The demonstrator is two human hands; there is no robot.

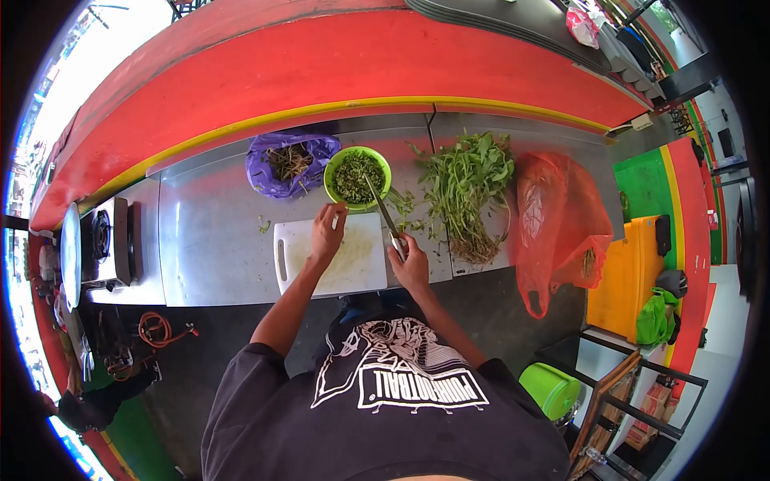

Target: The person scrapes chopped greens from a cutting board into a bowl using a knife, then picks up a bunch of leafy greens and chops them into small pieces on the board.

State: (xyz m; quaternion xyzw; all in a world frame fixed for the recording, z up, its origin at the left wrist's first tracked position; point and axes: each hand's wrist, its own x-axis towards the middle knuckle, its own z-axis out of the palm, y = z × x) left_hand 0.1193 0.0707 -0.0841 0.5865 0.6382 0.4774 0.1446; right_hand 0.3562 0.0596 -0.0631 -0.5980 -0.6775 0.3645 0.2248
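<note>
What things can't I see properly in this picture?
All in the head view:
The bottom of the green bowl: chopped greens cover it.
Most of the handle of the knife: the right hand hides it.
Whether the left hand touches the bowl: its fingers block the gap.
Most of what's inside the red bag: creased plastic hides it.

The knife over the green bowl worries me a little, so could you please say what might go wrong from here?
1. The knife in the right hand slants over the green bowl, with the left hand close to the near rim; a slip might nick that hand.
2. A bump from the blade could tip the bowl and spill the chopped greens.
3. The orange bag hangs past the front edge of the table and might get snagged.
</note>
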